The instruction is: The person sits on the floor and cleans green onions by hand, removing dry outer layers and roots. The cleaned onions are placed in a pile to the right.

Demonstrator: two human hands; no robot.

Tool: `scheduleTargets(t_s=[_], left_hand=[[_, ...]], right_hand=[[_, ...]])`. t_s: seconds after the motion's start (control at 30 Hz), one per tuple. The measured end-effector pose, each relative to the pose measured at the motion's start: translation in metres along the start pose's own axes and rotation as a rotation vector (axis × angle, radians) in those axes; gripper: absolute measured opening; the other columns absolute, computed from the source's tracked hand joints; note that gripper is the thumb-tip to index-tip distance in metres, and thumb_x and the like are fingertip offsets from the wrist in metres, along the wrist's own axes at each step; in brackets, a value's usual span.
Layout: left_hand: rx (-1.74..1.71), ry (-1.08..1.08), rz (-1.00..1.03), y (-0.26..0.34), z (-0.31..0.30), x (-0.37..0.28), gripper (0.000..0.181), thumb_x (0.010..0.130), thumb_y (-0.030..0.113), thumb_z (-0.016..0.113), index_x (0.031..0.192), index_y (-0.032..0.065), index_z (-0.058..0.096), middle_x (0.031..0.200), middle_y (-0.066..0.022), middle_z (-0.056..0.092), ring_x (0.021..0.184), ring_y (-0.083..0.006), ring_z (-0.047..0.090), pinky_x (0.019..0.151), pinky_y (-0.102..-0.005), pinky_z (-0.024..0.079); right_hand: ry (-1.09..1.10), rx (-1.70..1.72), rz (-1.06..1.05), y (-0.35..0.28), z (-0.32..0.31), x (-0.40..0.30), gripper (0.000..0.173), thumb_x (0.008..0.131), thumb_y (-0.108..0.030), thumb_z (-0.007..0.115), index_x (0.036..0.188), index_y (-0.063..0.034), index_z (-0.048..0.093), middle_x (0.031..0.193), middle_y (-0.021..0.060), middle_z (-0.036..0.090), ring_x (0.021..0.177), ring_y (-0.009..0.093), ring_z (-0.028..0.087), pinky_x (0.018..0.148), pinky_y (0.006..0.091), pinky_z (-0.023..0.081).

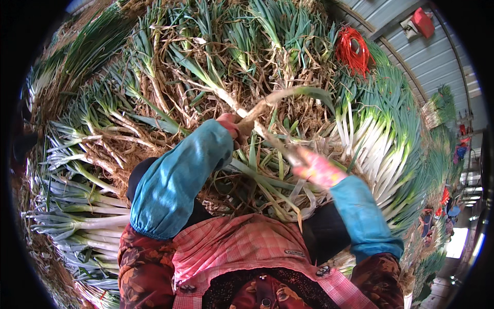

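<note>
My left hand [231,129], in a blue sleeve cover, is closed around a long green onion with a brown, dry outer skin [254,111]. Its green leaf end bends over to the right. Blurred by motion, my right hand [317,167] wears a pink and yellow patterned glove. Its fingers close on the brownish end of a second stalk [276,140], which crosses the first near my left hand. The pale shaft [227,96] beyond the crossing seems to belong to this stalk. Loose leaves and peeled skins [266,181] lie below both hands, before my apron [239,239].
Untrimmed green onions with dry roots [285,65] are heaped ahead. Cleaner white-stemmed onions lie at the right [380,158] and left [96,228]. A hank of red ties [353,50] rests on the far right pile. Beyond is a corrugated metal wall [436,58].
</note>
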State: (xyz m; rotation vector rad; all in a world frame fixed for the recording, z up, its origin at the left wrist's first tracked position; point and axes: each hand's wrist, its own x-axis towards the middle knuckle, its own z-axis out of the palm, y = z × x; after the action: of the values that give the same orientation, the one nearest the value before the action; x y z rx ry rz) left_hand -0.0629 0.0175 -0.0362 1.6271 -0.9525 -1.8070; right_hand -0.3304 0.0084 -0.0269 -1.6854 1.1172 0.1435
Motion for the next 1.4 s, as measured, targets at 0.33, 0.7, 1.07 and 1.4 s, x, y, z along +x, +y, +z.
scheduleTargets(t_s=[0.33, 0.7, 1.07, 1.4], left_hand=[[0.422, 0.088, 0.411, -0.044, 0.057, 0.001, 0.022, 0.081, 0.020, 0.052, 0.097, 0.0047, 0.048, 0.062, -0.0033, 0.048, 0.050, -0.0117, 0.044, 0.048, -0.0249, 0.039], [-0.448, 0.060, 0.508, 0.042, -0.015, 0.004, 0.043, 0.081, 0.035, 0.049, 0.106, 0.0007, 0.043, 0.095, -0.0119, 0.056, 0.077, -0.0206, 0.057, 0.061, -0.0331, 0.046], [-0.766, 0.231, 0.840, 0.043, -0.061, -0.017, 0.031, 0.074, 0.024, 0.060, 0.093, 0.0016, 0.049, 0.075, -0.0047, 0.055, 0.065, -0.0153, 0.056, 0.059, -0.0319, 0.049], [-0.478, 0.428, 0.681, 0.050, -0.041, -0.022, 0.050, 0.075, 0.038, 0.058, 0.099, -0.0045, 0.049, 0.087, -0.0071, 0.055, 0.078, -0.0140, 0.052, 0.068, -0.0239, 0.042]], right_hand=[[0.506, 1.351, -0.347, -0.038, -0.018, 0.080, 0.040, 0.076, -0.030, 0.057, 0.101, 0.0005, 0.047, 0.094, 0.0155, 0.054, 0.080, 0.022, 0.054, 0.072, 0.0343, 0.046], [0.390, 0.807, -0.589, -0.071, -0.025, 0.072, 0.050, 0.073, -0.018, 0.059, 0.115, -0.0018, 0.040, 0.092, 0.0020, 0.052, 0.080, 0.010, 0.049, 0.071, 0.0239, 0.041], [0.467, 0.376, -0.489, -0.065, 0.061, 0.035, 0.041, 0.080, -0.021, 0.054, 0.113, 0.0002, 0.041, 0.082, 0.0036, 0.053, 0.070, 0.010, 0.048, 0.061, 0.0222, 0.040], [0.813, -0.036, -0.512, -0.075, 0.072, 0.017, 0.026, 0.073, -0.011, 0.060, 0.096, 0.0001, 0.051, 0.085, 0.0118, 0.057, 0.070, 0.021, 0.056, 0.060, 0.0271, 0.044]])
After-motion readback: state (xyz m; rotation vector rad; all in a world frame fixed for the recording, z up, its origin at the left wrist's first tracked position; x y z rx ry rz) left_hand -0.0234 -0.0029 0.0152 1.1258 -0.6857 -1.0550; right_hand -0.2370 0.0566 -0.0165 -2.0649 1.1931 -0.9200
